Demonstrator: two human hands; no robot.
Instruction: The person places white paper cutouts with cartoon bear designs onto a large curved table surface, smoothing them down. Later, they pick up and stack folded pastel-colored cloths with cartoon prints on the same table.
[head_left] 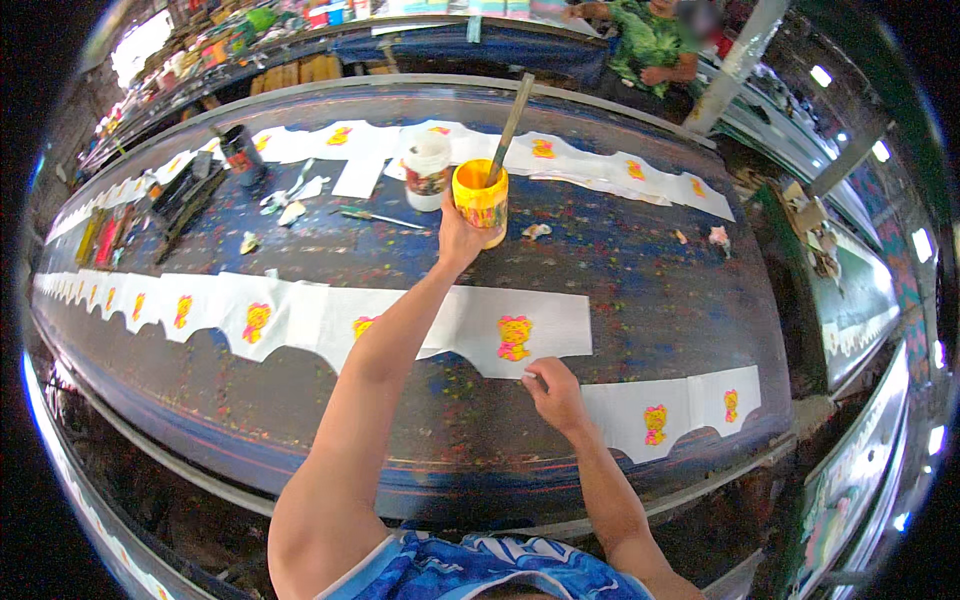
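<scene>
My left hand (466, 236) reaches across the dark table and wraps round a yellow-smeared paint pot (482, 207). A flat wooden stick (513, 125) stands tilted in the pot. My right hand (556, 396) is closed in a pinch at the lower edge of a white cloth piece (558, 322), which carries a yellow and pink bear print (514, 338). Right of that hand lie more white pieces (620, 405) with the same print. A white tub (427, 172) stands just left of the yellow pot.
A thin brush-like tool (378, 217), a dark pot (240, 155) and a black tray (188, 195) are on the paint-spotted table (600, 260). Printed pieces line its far edge. Another person (652, 45) stands beyond, near a slanting post (738, 65).
</scene>
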